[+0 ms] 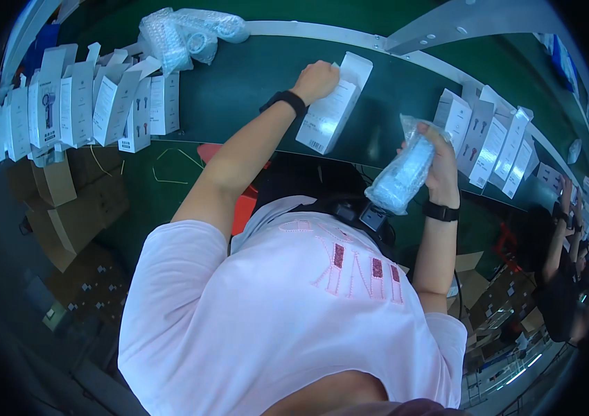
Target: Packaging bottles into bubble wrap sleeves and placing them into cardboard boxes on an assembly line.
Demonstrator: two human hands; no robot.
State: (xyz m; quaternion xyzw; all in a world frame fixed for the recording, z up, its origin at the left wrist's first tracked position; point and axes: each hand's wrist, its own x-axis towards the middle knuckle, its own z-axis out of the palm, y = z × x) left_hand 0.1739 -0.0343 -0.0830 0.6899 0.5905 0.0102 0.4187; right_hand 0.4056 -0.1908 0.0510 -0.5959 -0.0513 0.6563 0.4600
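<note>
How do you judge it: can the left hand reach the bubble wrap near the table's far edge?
Probably yes: nothing appears to stand between the left hand and the bubble wrap, though this hand should first release the white box.

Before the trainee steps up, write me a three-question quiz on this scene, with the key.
1. Multiple choice: what does the right hand hold?
A) a roll of tape
B) a plastic-wrapped bundle
C) a pair of scissors

2. True or false: the left hand is at the barcode end of the white box in front of the person.

3. Short answer: on which side of that box, left or right, do the bubble-wrapped packs lie on the green table?

Key:
1. B
2. False; it is at the other end, by the raised flap.
3. Left
</note>
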